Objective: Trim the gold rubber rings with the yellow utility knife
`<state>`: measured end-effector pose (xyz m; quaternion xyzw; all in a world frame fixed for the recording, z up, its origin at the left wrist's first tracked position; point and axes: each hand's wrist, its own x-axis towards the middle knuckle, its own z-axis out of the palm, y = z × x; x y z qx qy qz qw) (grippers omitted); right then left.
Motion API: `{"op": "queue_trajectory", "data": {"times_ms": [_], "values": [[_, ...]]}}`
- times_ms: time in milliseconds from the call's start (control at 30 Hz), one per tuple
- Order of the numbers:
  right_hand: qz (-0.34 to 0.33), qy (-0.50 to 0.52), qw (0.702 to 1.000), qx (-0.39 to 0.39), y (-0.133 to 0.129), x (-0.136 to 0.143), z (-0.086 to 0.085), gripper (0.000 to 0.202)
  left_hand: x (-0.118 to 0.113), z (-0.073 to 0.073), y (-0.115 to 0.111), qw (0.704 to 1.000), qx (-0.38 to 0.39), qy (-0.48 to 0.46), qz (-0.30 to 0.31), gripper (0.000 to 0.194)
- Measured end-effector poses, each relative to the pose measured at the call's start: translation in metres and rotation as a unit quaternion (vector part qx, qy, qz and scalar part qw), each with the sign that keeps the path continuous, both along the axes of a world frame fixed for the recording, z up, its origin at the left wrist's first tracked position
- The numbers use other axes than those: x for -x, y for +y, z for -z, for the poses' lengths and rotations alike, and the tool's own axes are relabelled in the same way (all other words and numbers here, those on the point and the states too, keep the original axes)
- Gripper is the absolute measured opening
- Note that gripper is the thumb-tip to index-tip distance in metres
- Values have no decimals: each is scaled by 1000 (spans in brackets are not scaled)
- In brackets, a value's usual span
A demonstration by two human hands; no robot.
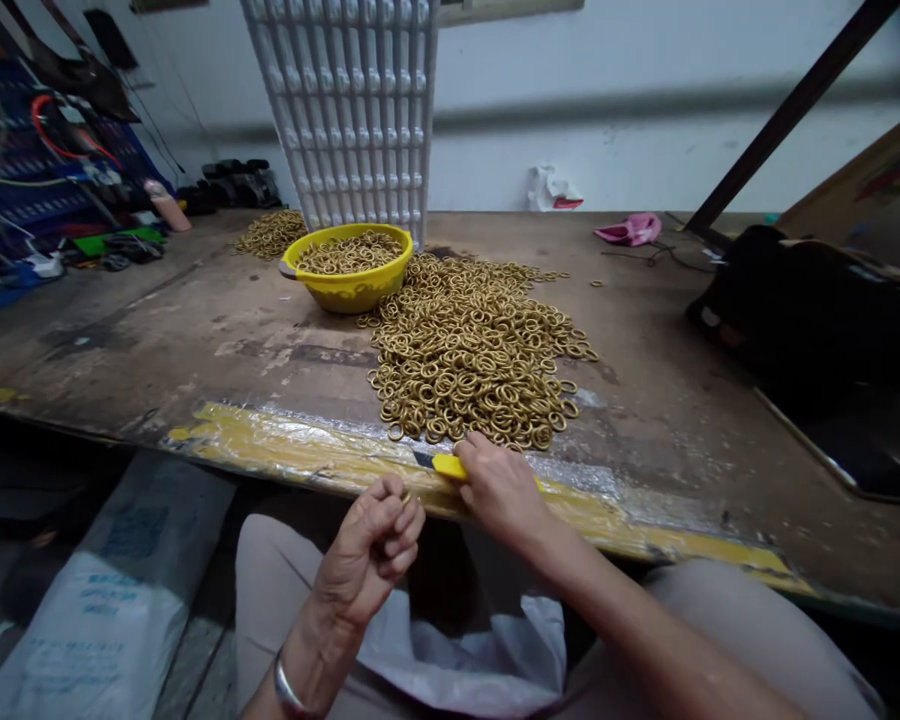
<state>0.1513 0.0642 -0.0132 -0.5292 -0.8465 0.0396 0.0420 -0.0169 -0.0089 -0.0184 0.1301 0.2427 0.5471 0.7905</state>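
My left hand (375, 545) is raised just in front of the table's front edge, its fingers pinched on a small brass-coloured ring (406, 497), mostly covered by the fingertips. My right hand (504, 500) is closed around a yellow utility knife (448, 466). The dark blade points left, towards my left hand, and does not touch the ring. Right behind the knife spreads a large pile of brass-coloured rings (472, 350) on the wooden table (270, 340). A yellow plastic basin (349, 290) filled with similar rings stands at the pile's back left.
Yellow tape (292, 445) covers the table's front edge. Behind the basin stands a tall grey ribbed panel (352, 120), with a smaller ring pile (270, 235) beside it. A dark bundle (817, 320) lies at right. A white bag (465, 660) hangs between my knees.
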Motion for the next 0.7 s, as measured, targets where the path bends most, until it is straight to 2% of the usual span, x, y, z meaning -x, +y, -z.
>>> {"op": "queue_trajectory", "data": {"times_ms": [100, 200, 267, 333, 367, 433, 533, 600, 700], "values": [[22, -42, 999, -7, 4, 13, 7, 19, 5, 13, -2, 1000, 14, 17, 11, 24], [22, -35, 999, 9, 10, 13, 4, 21, 5, 19, -1, 996, 42, 64, 43, 21], [17, 13, 999, 26, 12, 9, 0, 14, 2, 21, 2, 989, 53, 129, 45, 22], [13, 113, 991, 72, 10, 3, -3, 6, -2, 21, 6, 981, 44, 187, 26, 24], [8, 178, 977, 114, 9, 1, -5, 10, -5, 20, 8, 978, 35, 203, 13, 30], [-11, 304, 929, 212, 5, -3, -7, 20, -9, 18, 10, 978, 13, 207, 3, 34], [-48, 420, 855, 300, 0, -4, -9, 21, -13, 13, 11, 986, -3, 167, 23, 22], [-60, 452, 833, 313, -2, -4, -12, 21, -13, 11, 10, 990, -3, 138, 35, 18], [-77, 471, 825, 303, -4, -3, -19, 25, -11, 6, 7, 993, 2, 112, 46, 17]]}}
